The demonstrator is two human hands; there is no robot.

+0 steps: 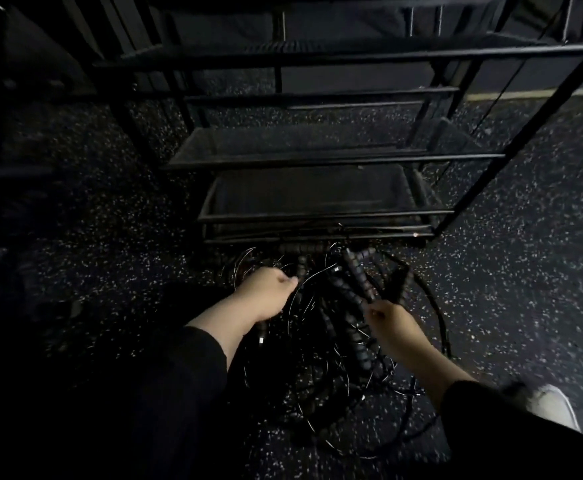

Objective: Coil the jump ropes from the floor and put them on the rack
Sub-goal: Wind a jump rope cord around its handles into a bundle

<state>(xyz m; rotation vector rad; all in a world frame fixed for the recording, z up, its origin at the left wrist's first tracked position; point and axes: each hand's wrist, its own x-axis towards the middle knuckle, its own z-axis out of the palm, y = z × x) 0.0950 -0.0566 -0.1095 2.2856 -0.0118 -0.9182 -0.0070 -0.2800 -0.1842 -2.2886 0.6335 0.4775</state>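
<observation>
**Two hands at a tangle of jump ropes: sorting stage, before coiling**

Two dark sleeves enter from the lower edge, and a pale shoe (pixel 553 407) stands at lower right on the speckled rubber floor (pixel 525 271). Between the forearms lies the heap of jump ropes (pixel 331 341), on the floor just in front of the rack: thin, glossy cords that catch the light as fine arcs, mixed with thicker beaded ropes made of short, rounded segments. The strands cross and loop over one another; how many ropes there are cannot be told.

The left hand (pixel 265 292) reaches into the far left part of the heap with its fingers curled, seemingly pinching a thin cord near a beaded end, though the dim light leaves the grip unclear. The right hand (pixel 390 323) has its fingers closed round a lifted bundle of beaded strands and dark handles (pixel 362 278), which rise toward the rack.

By judgement, the step in hand is separating one rope from the tangle; no finished coil is seen. The next move calls for drawing a single rope free without dragging its neighbours, then winding it into even loops.

Beyond stands the rack (pixel 317 161), a black frame of straight metal bars carrying tiers of flat, dark shelves, matte in finish.
</observation>
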